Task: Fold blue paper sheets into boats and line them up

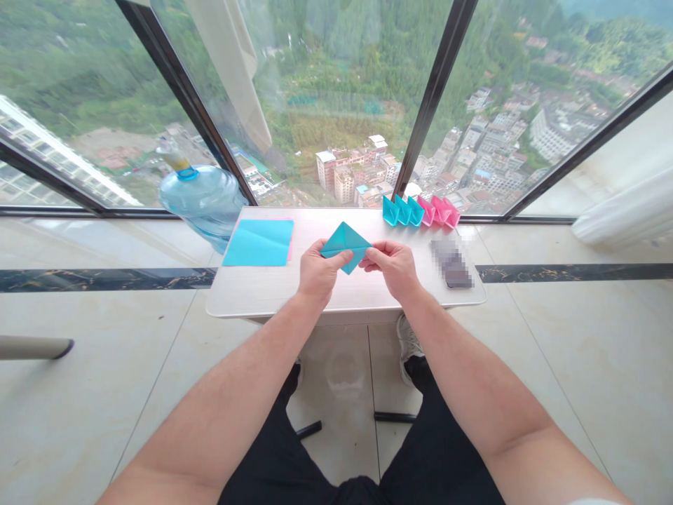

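Between my two hands is a piece of folded blue paper (344, 237), diamond-shaped with creases across its face, raised over the small white table (273, 291). My left hand (320, 270) grips its left side, the thumb lying across the lower front. At the right corner, my right hand (392, 263) pinches the paper between thumb and fingers. The fingers behind the sheet are partly hidden.
Flat blue sheets (259, 242) with a pink one beneath lie at the table's left. Several blue and pink folded paper boats (409, 212) line the back right edge, above a blurred phone (453, 265). A large water bottle (202, 200) stands left, near the windows.
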The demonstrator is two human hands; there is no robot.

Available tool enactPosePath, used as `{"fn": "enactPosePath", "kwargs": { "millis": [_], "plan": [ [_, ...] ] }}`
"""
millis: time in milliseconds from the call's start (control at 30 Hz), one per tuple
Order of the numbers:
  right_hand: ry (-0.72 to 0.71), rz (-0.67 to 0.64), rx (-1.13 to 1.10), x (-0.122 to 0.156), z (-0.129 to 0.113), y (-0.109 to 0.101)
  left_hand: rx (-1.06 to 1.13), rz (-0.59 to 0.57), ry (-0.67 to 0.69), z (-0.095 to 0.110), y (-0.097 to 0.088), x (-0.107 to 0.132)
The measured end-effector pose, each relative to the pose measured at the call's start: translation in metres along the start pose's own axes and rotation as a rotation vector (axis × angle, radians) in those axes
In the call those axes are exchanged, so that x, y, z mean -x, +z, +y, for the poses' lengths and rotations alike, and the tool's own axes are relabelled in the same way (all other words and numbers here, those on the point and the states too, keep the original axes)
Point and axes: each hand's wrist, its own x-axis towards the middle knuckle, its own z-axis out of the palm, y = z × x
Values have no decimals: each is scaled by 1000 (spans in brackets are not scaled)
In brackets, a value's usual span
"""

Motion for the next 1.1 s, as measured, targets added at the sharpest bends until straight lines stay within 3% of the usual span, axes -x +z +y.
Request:
{"fn": "enactPosePath", "kwargs": {
  "millis": [267,467,833,967,1100],
  "plan": [
    [-51,-37,17,0,-1,-1,114,-23,-70,0,-1,-2],
    [-159,67,241,1,-4,0,104,-30,-102,1,-3,-3],
    [-279,149,338,-1,4,-4,110,-53,-124,2,1,-2],
    [-231,139,254,0,1,-2,112,-58,-124,2,1,-2],
    [-120,9,131,2,-5,-2,78,-62,-71,1,-2,-3]
  ]
}}
